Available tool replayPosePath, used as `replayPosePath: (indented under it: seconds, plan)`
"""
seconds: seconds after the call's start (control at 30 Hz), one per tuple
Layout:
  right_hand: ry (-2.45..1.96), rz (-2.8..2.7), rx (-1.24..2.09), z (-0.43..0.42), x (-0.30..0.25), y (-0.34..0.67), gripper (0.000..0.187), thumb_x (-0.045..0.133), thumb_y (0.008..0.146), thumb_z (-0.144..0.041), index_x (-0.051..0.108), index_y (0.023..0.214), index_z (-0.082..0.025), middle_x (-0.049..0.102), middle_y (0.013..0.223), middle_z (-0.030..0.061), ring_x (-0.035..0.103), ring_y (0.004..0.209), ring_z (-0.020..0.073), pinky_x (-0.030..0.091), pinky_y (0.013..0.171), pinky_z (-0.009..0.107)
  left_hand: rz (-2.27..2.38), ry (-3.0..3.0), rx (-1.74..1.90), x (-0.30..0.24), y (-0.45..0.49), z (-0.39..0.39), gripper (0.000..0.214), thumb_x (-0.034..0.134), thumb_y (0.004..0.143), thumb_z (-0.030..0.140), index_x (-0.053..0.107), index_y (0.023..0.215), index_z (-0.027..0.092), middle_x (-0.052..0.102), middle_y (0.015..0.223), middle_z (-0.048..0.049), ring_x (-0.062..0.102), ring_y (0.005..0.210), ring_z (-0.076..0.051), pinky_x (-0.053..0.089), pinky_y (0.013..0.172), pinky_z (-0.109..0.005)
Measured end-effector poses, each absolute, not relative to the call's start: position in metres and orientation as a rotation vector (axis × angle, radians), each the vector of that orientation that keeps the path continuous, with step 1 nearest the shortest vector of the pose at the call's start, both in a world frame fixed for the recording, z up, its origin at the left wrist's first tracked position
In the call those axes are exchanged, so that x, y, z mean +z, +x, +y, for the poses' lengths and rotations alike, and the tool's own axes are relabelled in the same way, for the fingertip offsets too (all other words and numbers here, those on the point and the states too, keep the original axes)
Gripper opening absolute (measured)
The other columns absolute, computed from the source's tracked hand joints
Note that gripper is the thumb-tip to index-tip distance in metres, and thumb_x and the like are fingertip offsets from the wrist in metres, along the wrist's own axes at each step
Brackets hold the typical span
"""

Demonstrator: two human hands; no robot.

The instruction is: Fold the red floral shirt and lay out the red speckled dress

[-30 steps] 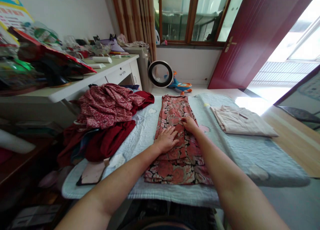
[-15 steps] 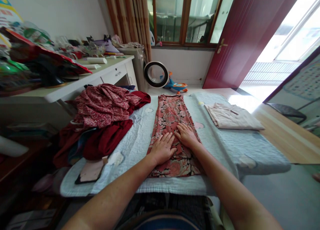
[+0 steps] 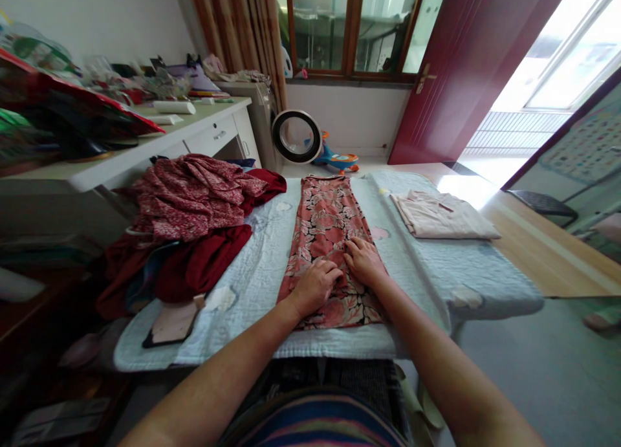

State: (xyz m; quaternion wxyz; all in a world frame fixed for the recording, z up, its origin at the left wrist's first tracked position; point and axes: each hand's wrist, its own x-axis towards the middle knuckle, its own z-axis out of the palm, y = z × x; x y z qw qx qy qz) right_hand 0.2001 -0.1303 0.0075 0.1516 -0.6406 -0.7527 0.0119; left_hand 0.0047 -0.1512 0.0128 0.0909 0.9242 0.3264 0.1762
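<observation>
A long floral garment (image 3: 324,204) in red, black and beige lies flat and lengthwise, its narrow banded end away from me and its wider end near me. My left hand (image 3: 316,285) rests on its lower half with the fingers curled in, gripping the cloth. Just to the right and slightly farther off, my right hand (image 3: 365,261) also has bent fingers closed on the fabric. A small ruck of cloth rises between the two hands. Beneath the garment is a pale blue quilted cover (image 3: 259,266).
Left of the garment sits a heap of dark red and patterned clothes (image 3: 194,198), with a pinkish flat item (image 3: 173,323) in front. A folded cream shirt (image 3: 444,215) lies on the right. Beyond are a cluttered desk (image 3: 204,129), a round washer door (image 3: 297,136) standing open and a red door (image 3: 436,72).
My fingers were stretched flat on the garment and are now curled into the cloth, the left hand's most clearly. The view has shifted slightly.
</observation>
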Motion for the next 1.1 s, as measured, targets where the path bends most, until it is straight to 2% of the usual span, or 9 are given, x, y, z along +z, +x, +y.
replayPosePath:
  seconds: [0.17,0.3,0.4,0.53,0.67,0.83,0.97,1.03,1.1]
  plan:
    - [-1.842,-2.110,0.009,-0.143,0.014,0.196,0.035,0.051,0.093,-0.027,0.059,0.125,-0.019,0.053,0.138,0.0127,0.044,0.128,0.0260,0.031,0.109,0.041,0.921,2.705,0.575,0.009,0.001,-0.152,0.030,0.051,0.087,0.011,0.066,0.109,0.024,0.064,0.111,-0.0058,0.054,0.110,-0.022,0.040,0.108,-0.044]
    - [-1.718,-2.109,0.057,-0.161,0.012,0.179,0.033,0.047,0.095,-0.027,0.060,0.125,-0.020,0.054,0.137,0.0101,0.047,0.125,0.0228,0.033,0.107,0.038,0.907,2.701,0.614,0.009,0.000,-0.155,0.029,0.050,0.089,0.016,0.066,0.112,0.024,0.063,0.114,-0.0058,0.052,0.113,-0.022,0.042,0.107,-0.042]
    - [-1.733,-2.143,0.049,-0.170,0.007,0.175,0.031,0.044,0.097,-0.028,0.062,0.121,-0.021,0.056,0.135,0.0104,0.047,0.126,0.0233,0.032,0.108,0.040,0.886,2.716,0.625,0.009,0.000,-0.156,0.025,0.053,0.089,0.019,0.066,0.111,0.023,0.063,0.115,-0.0055,0.052,0.113,-0.023,0.041,0.108,-0.042]
    - [-1.781,-2.174,0.028,-0.177,0.004,0.186,0.035,0.044,0.097,-0.029,0.059,0.128,-0.023,0.052,0.141,0.0096,0.045,0.130,0.0244,0.028,0.111,0.043,0.874,2.728,0.643,0.011,0.000,-0.156,0.022,0.053,0.090,0.020,0.067,0.107,0.022,0.063,0.113,-0.0060,0.053,0.110,-0.022,0.040,0.108,-0.042]
    - [-1.882,-2.103,0.051,-0.184,0.003,0.197,0.041,0.043,0.097,-0.033,0.053,0.135,-0.022,0.050,0.144,0.0099,0.043,0.133,0.0237,0.029,0.111,0.041,0.885,2.719,0.627,0.011,0.000,-0.156,0.020,0.053,0.090,0.020,0.067,0.105,0.021,0.063,0.111,-0.0063,0.054,0.109,-0.021,0.043,0.104,-0.040]
    - [-2.127,-1.933,0.053,-0.190,0.001,0.202,0.054,0.047,0.094,-0.049,0.049,0.140,-0.020,0.040,0.152,0.0139,0.034,0.140,0.0317,0.026,0.112,0.046,0.855,2.732,0.643,0.011,0.000,-0.156,0.023,0.055,0.089,0.019,0.066,0.109,0.021,0.064,0.112,-0.0062,0.054,0.110,-0.021,0.042,0.106,-0.040]
    - [-2.240,-1.810,0.018,-0.193,0.002,0.202,0.069,0.052,0.089,-0.059,0.046,0.143,-0.016,0.036,0.153,0.0192,0.028,0.141,0.0417,0.022,0.110,0.056,0.790,2.723,0.672,0.010,-0.001,-0.156,0.024,0.053,0.093,0.022,0.067,0.112,0.023,0.065,0.115,-0.0050,0.055,0.111,-0.020,0.043,0.105,-0.040]
    - [-2.195,-1.780,-0.035,-0.195,0.004,0.200,0.068,0.055,0.088,-0.055,0.048,0.141,-0.013,0.036,0.152,0.0209,0.025,0.141,0.0425,0.022,0.110,0.057,0.774,2.721,0.692,0.010,-0.001,-0.156,0.023,0.054,0.092,0.021,0.069,0.111,0.023,0.065,0.115,-0.0048,0.056,0.110,-0.020,0.043,0.105,-0.041]
    - [-2.047,-1.832,-0.058,-0.197,0.007,0.196,0.056,0.056,0.089,-0.045,0.052,0.135,-0.013,0.039,0.150,0.0189,0.030,0.139,0.0373,0.025,0.110,0.052,0.771,2.726,0.706,0.010,-0.001,-0.156,0.023,0.056,0.091,0.019,0.070,0.109,0.023,0.066,0.114,-0.0047,0.056,0.110,-0.021,0.043,0.104,-0.041]
